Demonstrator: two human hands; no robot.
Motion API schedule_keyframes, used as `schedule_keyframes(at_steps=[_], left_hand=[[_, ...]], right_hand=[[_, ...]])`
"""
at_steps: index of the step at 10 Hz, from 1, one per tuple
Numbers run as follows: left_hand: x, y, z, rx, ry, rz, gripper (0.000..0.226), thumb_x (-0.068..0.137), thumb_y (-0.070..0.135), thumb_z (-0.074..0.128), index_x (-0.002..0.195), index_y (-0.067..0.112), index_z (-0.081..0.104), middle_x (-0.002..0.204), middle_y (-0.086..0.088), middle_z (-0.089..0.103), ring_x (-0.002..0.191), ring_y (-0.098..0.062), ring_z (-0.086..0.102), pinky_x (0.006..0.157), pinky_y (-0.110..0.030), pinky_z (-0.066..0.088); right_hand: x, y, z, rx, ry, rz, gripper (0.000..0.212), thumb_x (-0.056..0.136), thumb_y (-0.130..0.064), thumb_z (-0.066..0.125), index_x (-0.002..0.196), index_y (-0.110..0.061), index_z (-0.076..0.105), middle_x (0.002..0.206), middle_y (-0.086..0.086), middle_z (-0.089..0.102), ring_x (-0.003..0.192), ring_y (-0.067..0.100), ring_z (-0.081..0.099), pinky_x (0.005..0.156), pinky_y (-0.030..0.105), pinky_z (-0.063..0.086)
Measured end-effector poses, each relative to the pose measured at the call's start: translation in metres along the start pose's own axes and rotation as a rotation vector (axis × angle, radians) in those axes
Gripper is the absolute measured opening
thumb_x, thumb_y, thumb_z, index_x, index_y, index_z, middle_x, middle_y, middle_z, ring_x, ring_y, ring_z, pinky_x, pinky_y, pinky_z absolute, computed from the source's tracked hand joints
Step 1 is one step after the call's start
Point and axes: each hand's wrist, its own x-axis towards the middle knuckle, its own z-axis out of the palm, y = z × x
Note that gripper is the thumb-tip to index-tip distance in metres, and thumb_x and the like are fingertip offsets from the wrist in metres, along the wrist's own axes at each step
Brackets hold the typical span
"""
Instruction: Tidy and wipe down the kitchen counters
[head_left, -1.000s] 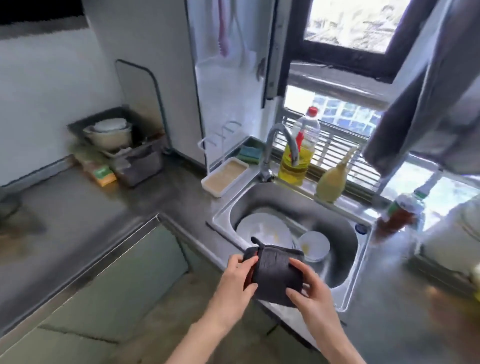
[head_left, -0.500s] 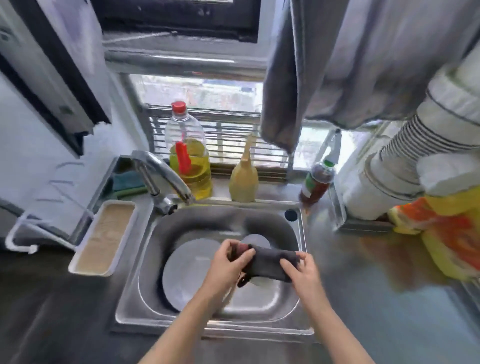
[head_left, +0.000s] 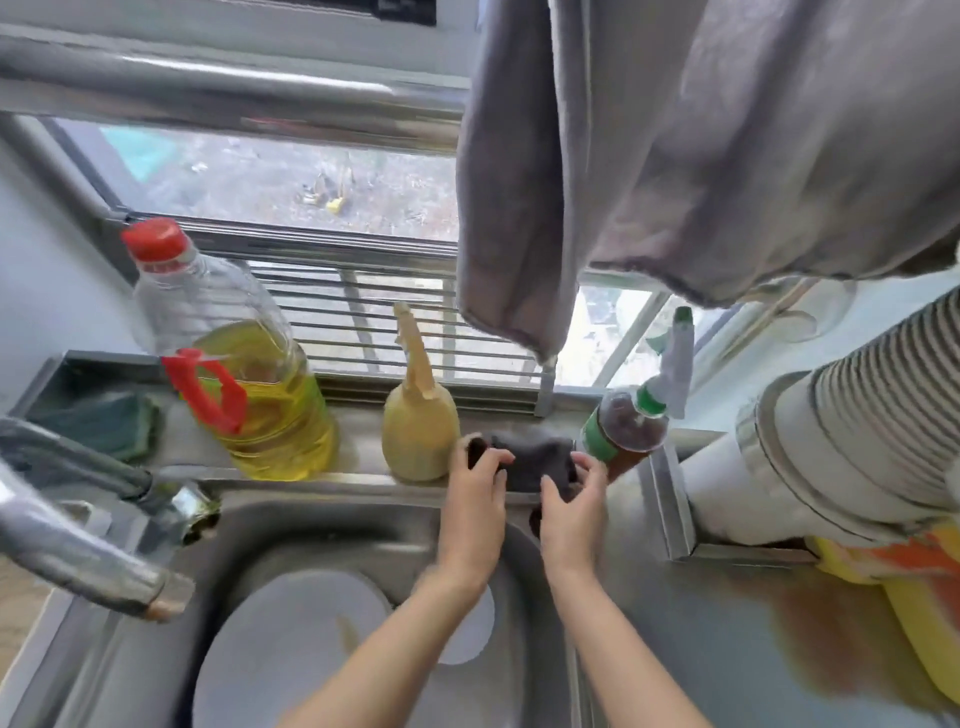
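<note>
A dark grey cloth (head_left: 530, 457) lies bunched on the steel ledge behind the sink, between a tan squeeze bottle (head_left: 418, 421) and a brown sauce bottle (head_left: 626, 428). My left hand (head_left: 475, 499) grips its left end and my right hand (head_left: 571, 512) grips its right end. Both forearms reach across the steel sink (head_left: 311, 525), where a white plate (head_left: 280, 649) and a small white bowl (head_left: 470, 634) lie.
A large oil bottle (head_left: 244, 374) with a red cap stands left on the ledge, beside a green sponge (head_left: 101, 423). The tap (head_left: 78, 540) juts in from the left. Grey towels (head_left: 675, 156) hang overhead. A ribbed white duct (head_left: 841, 431) and yellow-orange packaging (head_left: 914, 597) sit at right.
The view has swung right and moved in over the sink. Both hands carried the cloth from in front of the sink, over the basin, to the back ledge between the bottles.
</note>
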Motion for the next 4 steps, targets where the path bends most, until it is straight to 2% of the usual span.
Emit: schedule_keyframes(at_steps=[1,2,3,4], left_hand=[[0.012,-0.013,0.024,0.141,-0.050,-0.011,0.034,0.095,0.022,0.044,0.129,0.016,0.047,0.141,0.016,0.024,0.125,0.001,0.030,0.092,0.004,0.014],[0.009,-0.023,0.030,0.329,-0.093,-0.079,0.048,0.087,0.022,0.059,0.134,0.016,0.046,0.150,-0.005,0.026,0.132,-0.021,0.036,0.102,-0.022,0.032],[-0.010,-0.017,0.021,0.486,-0.162,-0.010,0.059,0.059,0.016,0.083,0.115,0.015,0.064,0.130,-0.024,0.051,0.109,-0.034,0.059,0.081,-0.038,0.052],[-0.034,-0.016,0.006,0.477,-0.158,0.014,0.054,0.063,0.021,0.079,0.115,0.015,0.064,0.128,-0.024,0.053,0.104,-0.037,0.060,0.081,-0.042,0.052]], right_hand=[[0.011,0.013,0.003,-0.095,0.057,-0.099,0.029,0.085,-0.004,0.062,0.111,-0.010,0.052,0.104,0.000,0.056,0.091,0.014,0.053,0.081,0.025,0.041],[0.018,0.027,0.006,-0.237,0.055,-0.195,0.025,0.084,-0.008,0.064,0.108,-0.007,0.056,0.106,0.007,0.056,0.099,0.022,0.054,0.087,0.034,0.047],[0.014,0.026,0.004,-0.431,-0.013,-0.230,0.030,0.089,-0.012,0.058,0.117,-0.003,0.059,0.119,0.014,0.053,0.111,0.028,0.052,0.096,0.037,0.044],[0.005,0.019,-0.006,-0.566,-0.125,-0.243,0.043,0.093,-0.016,0.051,0.134,-0.006,0.047,0.139,0.018,0.039,0.128,0.031,0.039,0.106,0.035,0.033]])
